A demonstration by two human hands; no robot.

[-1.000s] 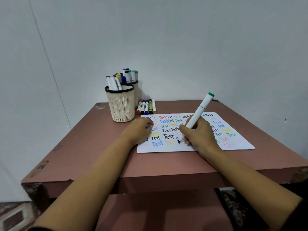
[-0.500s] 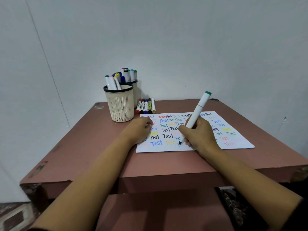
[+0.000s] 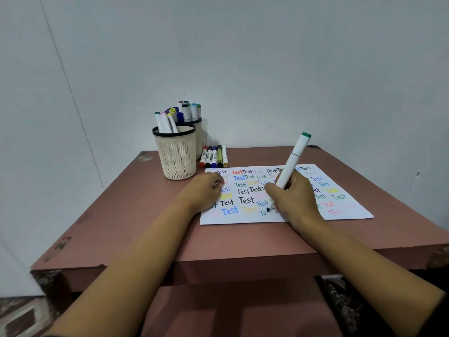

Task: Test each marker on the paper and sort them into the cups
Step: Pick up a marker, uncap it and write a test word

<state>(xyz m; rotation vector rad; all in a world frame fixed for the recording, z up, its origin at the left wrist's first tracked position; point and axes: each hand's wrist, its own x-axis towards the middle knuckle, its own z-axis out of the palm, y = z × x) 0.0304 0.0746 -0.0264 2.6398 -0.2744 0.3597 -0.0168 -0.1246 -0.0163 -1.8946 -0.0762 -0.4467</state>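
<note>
While markers (image 3: 166, 120) crowd front cup (image 3: 177, 164), rear cup (image 3: 199, 139) likewise

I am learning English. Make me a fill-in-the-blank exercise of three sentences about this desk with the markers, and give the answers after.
The right hand grips a white marker with a green end, whose tip touches the white ____. The left hand rests on the ____ side of this sheet. Beside the two beige mesh cups, ____ loose markers lie on the reddish-brown table.
Answers: paper; left; five.
</note>
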